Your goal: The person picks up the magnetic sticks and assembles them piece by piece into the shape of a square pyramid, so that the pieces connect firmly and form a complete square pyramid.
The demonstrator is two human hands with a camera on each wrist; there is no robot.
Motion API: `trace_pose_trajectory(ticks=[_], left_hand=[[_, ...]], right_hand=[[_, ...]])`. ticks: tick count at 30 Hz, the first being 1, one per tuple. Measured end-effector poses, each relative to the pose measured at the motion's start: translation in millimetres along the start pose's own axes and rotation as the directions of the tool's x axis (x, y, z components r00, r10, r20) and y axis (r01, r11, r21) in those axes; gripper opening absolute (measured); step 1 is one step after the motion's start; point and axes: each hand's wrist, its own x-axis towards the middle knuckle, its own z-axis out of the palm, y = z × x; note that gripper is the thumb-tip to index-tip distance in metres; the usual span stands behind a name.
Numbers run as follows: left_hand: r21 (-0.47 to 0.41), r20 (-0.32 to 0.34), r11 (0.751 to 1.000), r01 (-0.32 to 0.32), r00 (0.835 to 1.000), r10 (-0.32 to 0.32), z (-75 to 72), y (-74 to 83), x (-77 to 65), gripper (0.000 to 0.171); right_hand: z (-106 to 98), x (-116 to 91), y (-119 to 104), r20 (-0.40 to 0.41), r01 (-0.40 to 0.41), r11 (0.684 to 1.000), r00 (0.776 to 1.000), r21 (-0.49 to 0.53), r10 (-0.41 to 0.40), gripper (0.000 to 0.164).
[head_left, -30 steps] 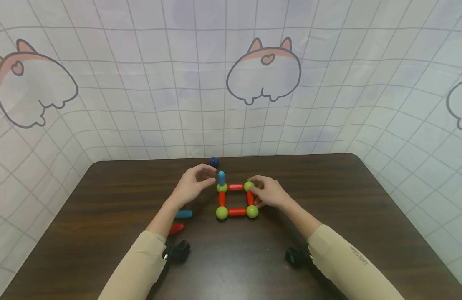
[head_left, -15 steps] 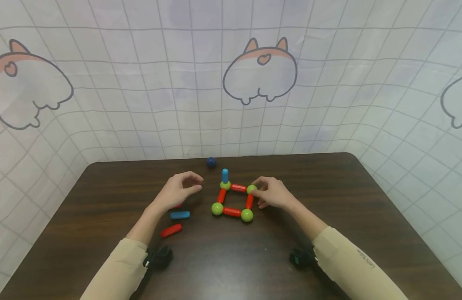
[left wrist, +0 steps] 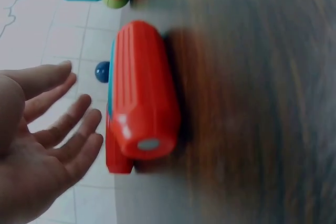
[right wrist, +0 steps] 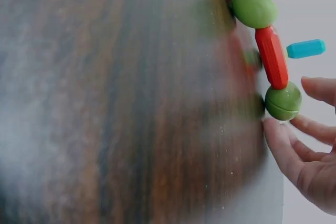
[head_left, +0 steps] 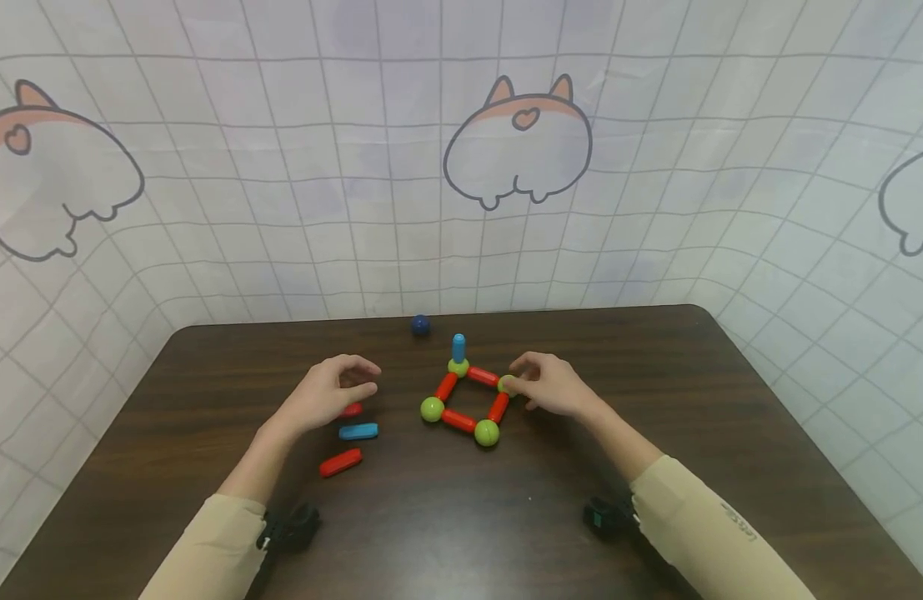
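Note:
A four-sided frame of red magnetic rods and green balls lies on the table, turned cornerwise. On its back ball a blue rod stands upright. My right hand pinches the green ball at the right corner, thumb in front and forefinger behind. My left hand hovers with relaxed fingers and holds nothing. Near it lie a red rod, partly hidden by the hand, a blue rod and another red rod, which looms large in the left wrist view.
A dark blue ball sits near the back edge of the dark wooden table. Behind the table hangs a white gridded cloth with cartoon prints. Each wrist wears a black camera.
My left hand has drawn back leftward from the upright blue rod to the loose rods. The frame has turned clockwise, its right corner ball staying at my right hand.

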Motion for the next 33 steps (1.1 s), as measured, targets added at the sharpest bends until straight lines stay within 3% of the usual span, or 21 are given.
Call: trace_pose_trajectory(ticks=[7,19,26,33], left_hand=[[0.086,0.051,0.994,0.062,0.997,-0.066,-11.4,-7.4,-4.8,0.032],[0.138,0.146,0.987,0.083,0.984,-0.103,-20.6,-16.8,-7.2,0.033],[0.175,0.143,0.983,0.055,0.986,-0.080,-22.0,-19.5,-7.6,0.028],[0.203,0.149,0.976,0.083,0.982,-0.115,-21.2,-19.4,-5.7,0.022]], right_hand=[[2,2,-5,-0.021,0.086,0.991,0.996,-0.100,-0.089,0.030],[1,0,-4,-0.025,0.017,0.991,0.999,-0.131,-0.021,0.023],[2,-5,-6,-0.026,0.005,0.991,1.000,-0.136,-0.009,0.021],[2,-11,-7,0.019,-0.003,0.996,1.000,-0.084,0.005,0.020]])
